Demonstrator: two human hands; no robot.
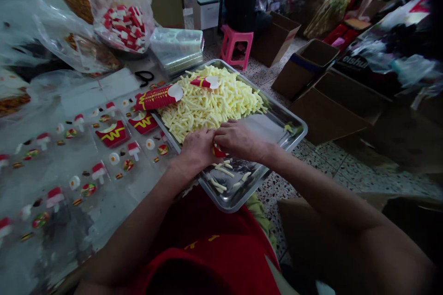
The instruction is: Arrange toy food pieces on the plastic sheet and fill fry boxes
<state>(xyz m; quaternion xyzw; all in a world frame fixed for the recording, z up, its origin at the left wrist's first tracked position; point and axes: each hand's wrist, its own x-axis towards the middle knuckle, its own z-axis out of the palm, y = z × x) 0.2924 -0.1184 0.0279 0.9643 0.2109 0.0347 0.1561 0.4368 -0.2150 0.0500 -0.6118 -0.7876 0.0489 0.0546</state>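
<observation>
My left hand (pixel 198 146) and my right hand (pixel 238 140) meet over a metal tray (pixel 300 130), both closed around a small red fries carton (pixel 218 151). Most of that carton is hidden by my fingers. Just beyond my hands, a heap of pale yellow toy fries (pixel 214 106) fills the far left part of the tray. A few loose fries (pixel 218 185) lie at the near end. On the heap rests a single red-and-white carton (pixel 204 82), and a nested stack of red cartons (pixel 155 97) leans over the tray's left rim.
Left of the tray, rows of miniature food pieces cover the table (pixel 114 207), with red cartons (pixel 112 134) among them. Behind are black-handled scissors (pixel 144 77), clear plastic trays (pixel 177 50) and a bag of red-and-white pieces (pixel 124 27). A pink stool (pixel 237 46) and cardboard boxes (pixel 332 101) stand on the floor.
</observation>
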